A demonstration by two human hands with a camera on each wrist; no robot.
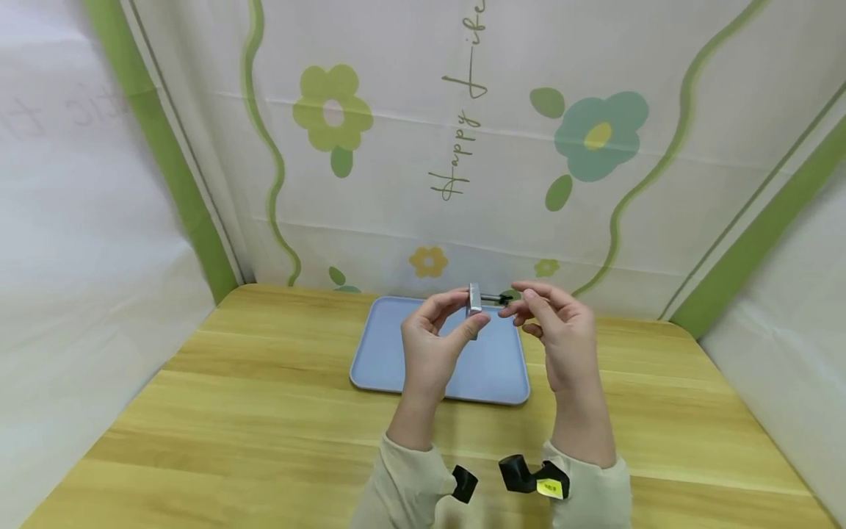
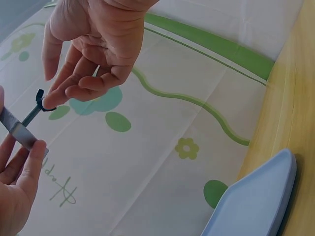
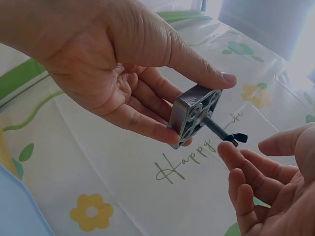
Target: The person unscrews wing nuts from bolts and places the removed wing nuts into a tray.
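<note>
My left hand (image 1: 429,342) grips a square grey metal block (image 3: 189,115) by its edges, thumb on one side and fingers on the other. From the block's ribbed face sticks out a threaded bolt (image 3: 215,128), with a black wing nut (image 3: 238,138) near its free end. Beside that nut is my right hand (image 1: 562,330), its index fingertip at the nut and its thumb held apart. Both hands are raised above a light blue tray (image 1: 489,382).
The tray lies on a wooden table (image 1: 264,411). Behind the table hangs a white curtain (image 1: 396,198) printed with flowers and green lines. More white sheets hang at the left and right sides.
</note>
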